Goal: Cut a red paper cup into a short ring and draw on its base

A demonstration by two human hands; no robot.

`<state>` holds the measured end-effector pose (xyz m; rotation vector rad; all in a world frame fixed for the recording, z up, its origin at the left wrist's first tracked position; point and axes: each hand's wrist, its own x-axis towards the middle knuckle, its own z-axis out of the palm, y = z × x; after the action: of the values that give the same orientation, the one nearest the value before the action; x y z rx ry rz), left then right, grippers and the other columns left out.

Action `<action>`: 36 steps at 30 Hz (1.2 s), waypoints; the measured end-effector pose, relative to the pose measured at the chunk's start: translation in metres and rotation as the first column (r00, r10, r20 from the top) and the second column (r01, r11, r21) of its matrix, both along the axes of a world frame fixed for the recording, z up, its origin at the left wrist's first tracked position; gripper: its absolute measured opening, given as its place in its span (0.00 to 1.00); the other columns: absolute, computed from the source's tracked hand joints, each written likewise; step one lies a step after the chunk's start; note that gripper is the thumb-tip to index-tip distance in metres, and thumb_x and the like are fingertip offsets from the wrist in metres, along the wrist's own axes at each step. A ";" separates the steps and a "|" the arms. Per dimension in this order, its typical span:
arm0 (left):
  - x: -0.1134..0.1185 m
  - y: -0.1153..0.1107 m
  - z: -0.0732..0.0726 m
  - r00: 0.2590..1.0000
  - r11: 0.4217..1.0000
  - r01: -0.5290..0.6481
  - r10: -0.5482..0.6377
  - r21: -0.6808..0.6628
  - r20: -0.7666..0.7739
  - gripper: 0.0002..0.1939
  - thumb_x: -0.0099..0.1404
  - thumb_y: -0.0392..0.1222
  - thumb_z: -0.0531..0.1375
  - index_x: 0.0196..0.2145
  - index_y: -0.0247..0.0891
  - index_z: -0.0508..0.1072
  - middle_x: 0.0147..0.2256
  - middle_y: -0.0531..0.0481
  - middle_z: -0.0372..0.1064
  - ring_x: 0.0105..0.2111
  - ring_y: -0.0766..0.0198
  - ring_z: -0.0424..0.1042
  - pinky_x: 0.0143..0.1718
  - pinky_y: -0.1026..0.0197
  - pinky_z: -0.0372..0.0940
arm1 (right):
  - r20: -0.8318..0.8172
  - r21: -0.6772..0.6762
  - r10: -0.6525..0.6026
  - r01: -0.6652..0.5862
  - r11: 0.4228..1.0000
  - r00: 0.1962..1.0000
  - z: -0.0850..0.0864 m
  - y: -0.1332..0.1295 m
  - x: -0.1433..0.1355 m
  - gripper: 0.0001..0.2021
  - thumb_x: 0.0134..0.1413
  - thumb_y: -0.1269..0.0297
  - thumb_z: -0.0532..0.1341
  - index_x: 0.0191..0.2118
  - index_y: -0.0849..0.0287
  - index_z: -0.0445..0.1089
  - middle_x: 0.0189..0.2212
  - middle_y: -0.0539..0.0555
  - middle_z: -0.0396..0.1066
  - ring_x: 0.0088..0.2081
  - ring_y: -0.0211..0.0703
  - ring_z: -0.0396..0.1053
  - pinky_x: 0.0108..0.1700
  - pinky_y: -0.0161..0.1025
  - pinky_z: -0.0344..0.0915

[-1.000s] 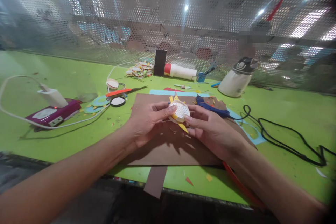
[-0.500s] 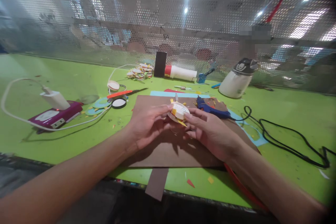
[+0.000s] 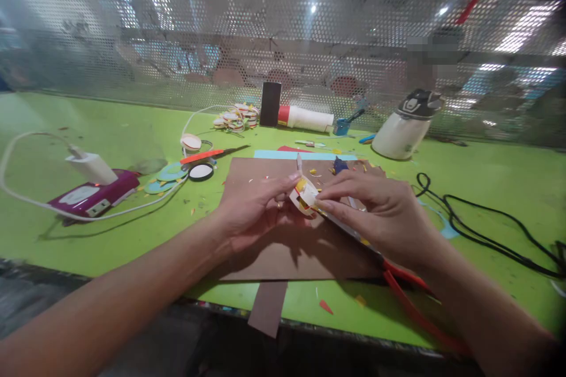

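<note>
"What's changed since a second ago?"

"The right hand (image 3: 389, 212) has turned palm-down over the disc, and now hides most of the blue tool (image 3: 339, 165). The white disc (image 3: 302, 195) tips more on edge, above the brown board (image 3: 265, 253)."

"And the grip?"

"The left hand (image 3: 252, 209) clamps the disc, thumb on top. Right thumb and forefinger nearly meet at its right edge; whether they pinch it, I can't tell."

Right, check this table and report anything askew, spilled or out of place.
A brown strip juts past the front edge of the green table, where it might get snagged. Loose scraps, such as the red triangular piece, lie strewn nearby. No spill shows.
</note>
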<state>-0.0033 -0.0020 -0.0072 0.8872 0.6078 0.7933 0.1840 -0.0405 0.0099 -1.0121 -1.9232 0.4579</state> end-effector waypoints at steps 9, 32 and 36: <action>0.002 0.001 -0.003 0.997 0.997 0.041 -0.037 0.068 -0.064 0.16 0.70 0.45 0.53 0.36 0.31 0.76 0.32 0.43 0.74 0.31 0.62 0.73 0.32 0.61 0.72 | 0.110 -0.023 -0.008 0.010 1.000 0.994 0.002 -0.003 -0.003 0.07 0.56 0.67 0.62 0.28 0.55 0.76 0.25 0.50 0.75 0.27 0.38 0.68 0.30 0.36 0.61; -0.005 -0.007 -0.002 0.944 0.833 0.056 0.135 0.550 -0.301 0.30 0.61 0.48 0.65 0.60 0.41 0.66 0.47 0.42 0.72 0.41 0.56 0.72 0.43 0.53 0.66 | -0.365 -0.238 -0.013 -0.080 0.968 0.931 -0.006 -0.003 -0.002 0.03 0.53 0.64 0.67 0.30 0.57 0.76 0.27 0.49 0.75 0.28 0.35 0.70 0.32 0.31 0.67; -0.004 -0.008 -0.002 0.952 0.854 0.051 0.115 0.517 -0.283 0.30 0.60 0.48 0.66 0.59 0.40 0.67 0.43 0.43 0.73 0.41 0.55 0.72 0.42 0.54 0.66 | -0.390 -0.251 0.000 -0.106 0.962 0.921 -0.006 -0.004 -0.003 0.04 0.53 0.64 0.66 0.30 0.57 0.75 0.27 0.49 0.74 0.28 0.35 0.69 0.31 0.30 0.67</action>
<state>-0.0074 -0.0098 -0.0090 1.5254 0.6907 0.8759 0.1807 -0.0443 0.0037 -0.9536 -1.5599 0.9009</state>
